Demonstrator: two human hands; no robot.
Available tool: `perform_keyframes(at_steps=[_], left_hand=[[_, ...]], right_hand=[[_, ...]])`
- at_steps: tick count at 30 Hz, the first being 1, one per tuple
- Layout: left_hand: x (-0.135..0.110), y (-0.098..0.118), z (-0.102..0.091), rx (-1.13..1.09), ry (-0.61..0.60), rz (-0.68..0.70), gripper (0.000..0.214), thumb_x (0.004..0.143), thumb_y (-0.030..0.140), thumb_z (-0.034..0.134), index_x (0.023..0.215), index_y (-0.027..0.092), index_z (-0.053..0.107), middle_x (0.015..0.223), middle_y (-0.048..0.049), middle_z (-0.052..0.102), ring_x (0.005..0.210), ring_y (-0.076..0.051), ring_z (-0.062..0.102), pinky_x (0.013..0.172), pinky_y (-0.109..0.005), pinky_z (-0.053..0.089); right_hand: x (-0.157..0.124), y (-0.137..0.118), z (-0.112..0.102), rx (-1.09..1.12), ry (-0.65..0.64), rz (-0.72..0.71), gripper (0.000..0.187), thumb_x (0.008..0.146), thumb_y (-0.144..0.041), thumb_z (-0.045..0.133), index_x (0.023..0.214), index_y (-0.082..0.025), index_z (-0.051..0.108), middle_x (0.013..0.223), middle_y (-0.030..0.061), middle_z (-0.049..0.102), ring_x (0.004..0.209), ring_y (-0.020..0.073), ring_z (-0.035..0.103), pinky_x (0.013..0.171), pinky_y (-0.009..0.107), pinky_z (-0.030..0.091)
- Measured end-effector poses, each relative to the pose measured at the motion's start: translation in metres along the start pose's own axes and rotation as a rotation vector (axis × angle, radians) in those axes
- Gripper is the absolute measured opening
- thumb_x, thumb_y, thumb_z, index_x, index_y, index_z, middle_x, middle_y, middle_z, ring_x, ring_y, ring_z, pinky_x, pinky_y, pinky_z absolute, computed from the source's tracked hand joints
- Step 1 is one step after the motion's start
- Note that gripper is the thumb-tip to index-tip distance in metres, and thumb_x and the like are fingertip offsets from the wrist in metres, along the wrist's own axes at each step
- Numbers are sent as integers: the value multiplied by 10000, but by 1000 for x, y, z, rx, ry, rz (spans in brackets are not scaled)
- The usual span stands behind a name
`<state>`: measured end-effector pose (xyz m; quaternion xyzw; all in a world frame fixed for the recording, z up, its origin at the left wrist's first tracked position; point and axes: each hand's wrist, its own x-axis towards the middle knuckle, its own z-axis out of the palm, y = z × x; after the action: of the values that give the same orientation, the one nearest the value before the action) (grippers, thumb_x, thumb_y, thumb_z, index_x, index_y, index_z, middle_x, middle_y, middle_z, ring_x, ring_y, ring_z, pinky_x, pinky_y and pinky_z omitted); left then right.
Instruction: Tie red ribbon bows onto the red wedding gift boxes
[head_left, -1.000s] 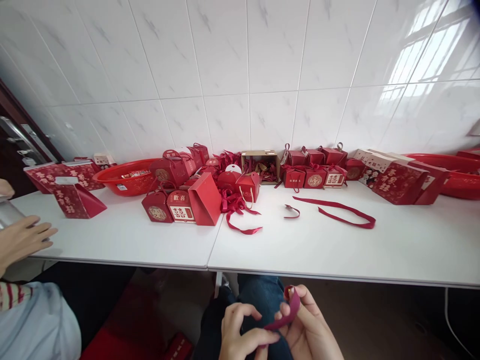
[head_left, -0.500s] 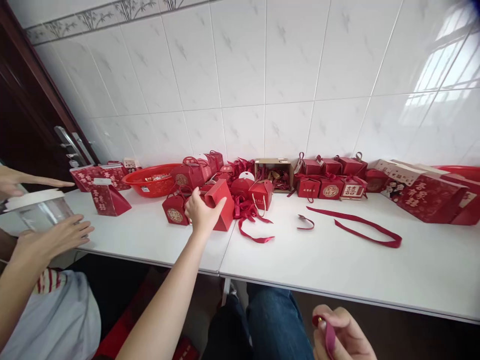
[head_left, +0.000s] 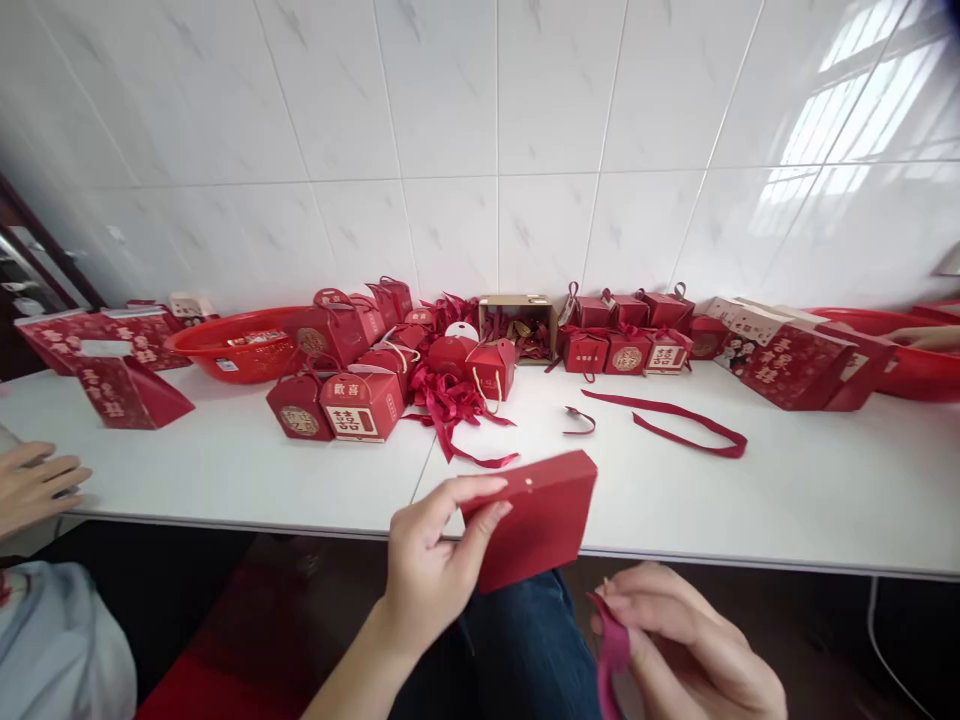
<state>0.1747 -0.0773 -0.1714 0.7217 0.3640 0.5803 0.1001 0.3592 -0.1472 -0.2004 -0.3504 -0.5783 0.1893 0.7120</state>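
My left hand (head_left: 442, 555) grips a plain red cardboard box (head_left: 544, 515) by its left end, thumb on the near face and fingers along the top edge. The box is tilted above my lap, just off the table's front edge. To its right, my right hand (head_left: 667, 635) pinches a dark red ribbon (head_left: 613, 650) that is looped and hangs down. A small bit at the fingertips is too small to make out. Beyond the box, a heap of red ribbons (head_left: 450, 405) lies on the table beside a red gift box with gold characters (head_left: 364, 405).
A long ribbon (head_left: 690, 425) and a short ribbon piece (head_left: 581, 420) lie on the white table (head_left: 825, 500). Red gift boxes (head_left: 628, 350) stand along the wall. A red basin (head_left: 247, 345) is at left. A co-worker's hand (head_left: 37, 487) rests at the far left.
My left hand has lifted the red box off the table and brought it toward me, near my right hand. The right hand with the ribbon has risen slightly. The view has turned right.
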Motion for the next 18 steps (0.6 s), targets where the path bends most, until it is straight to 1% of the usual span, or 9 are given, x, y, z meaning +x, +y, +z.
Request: perform_keyframes(at_steps=[2,4,6,8,9,10,12,15,18], left_hand=[[-12,6,7,-37,-14,25,254,813,82,653,1000,253,640,863,23,693,770,-108,672,712,-189,550],[-19,7,15,-96,13,16,230,827,74,627,986,240,631,966,-11,643,891,-130,655,752,-211,548],[-24,7,20,-142,26,1,190,837,73,606,955,221,621,1111,-52,581,1065,-178,609,838,-264,541],[-27,7,22,-187,7,-9,200,845,61,584,970,217,599,1213,-73,552,1164,-207,564,926,-318,514],[-28,8,22,-217,-13,-10,222,848,51,574,993,219,584,1219,-75,565,1175,-208,562,952,-333,503],[-30,8,22,-249,-41,-10,246,850,40,565,1016,221,573,1204,-73,587,1167,-203,571,963,-339,498],[-32,8,20,-303,-91,3,276,850,24,556,1043,222,566,1142,-62,629,1118,-189,605,952,-331,509],[-34,8,20,-323,-103,11,274,848,16,555,1033,216,574,1048,-46,661,1060,-173,630,921,-304,524],[-33,9,22,-328,-92,-9,253,855,26,551,1018,217,575,995,-37,667,1023,-162,639,883,-274,532]], right_hand=[[4,4,1,-147,60,-115,245,720,-75,738,859,-276,759,891,54,608,815,192,602,642,300,490],[7,10,2,-247,116,-152,201,735,-102,737,818,-284,755,1066,65,563,1021,221,554,783,330,460],[10,17,4,-263,54,-159,181,774,-112,705,800,-286,744,1244,56,518,1210,253,469,942,386,401],[13,24,7,-224,-37,-165,208,802,-95,669,835,-289,735,1349,32,473,1300,260,407,1043,432,344],[15,26,8,-201,-61,-177,227,807,-84,659,860,-292,731,1374,23,457,1320,260,391,1072,446,327],[16,28,9,-177,-71,-186,242,807,-74,654,878,-293,729,1391,17,443,1337,262,376,1087,453,323],[18,31,11,-125,-89,-183,240,808,-70,648,877,-285,729,1429,14,402,1352,279,366,1072,449,366],[20,31,12,-66,-144,-144,201,822,-88,636,837,-265,728,1448,27,371,1262,276,478,971,416,478],[20,30,12,-100,-165,-130,188,828,-99,635,841,-266,720,1371,36,446,1155,229,548,904,366,527]])
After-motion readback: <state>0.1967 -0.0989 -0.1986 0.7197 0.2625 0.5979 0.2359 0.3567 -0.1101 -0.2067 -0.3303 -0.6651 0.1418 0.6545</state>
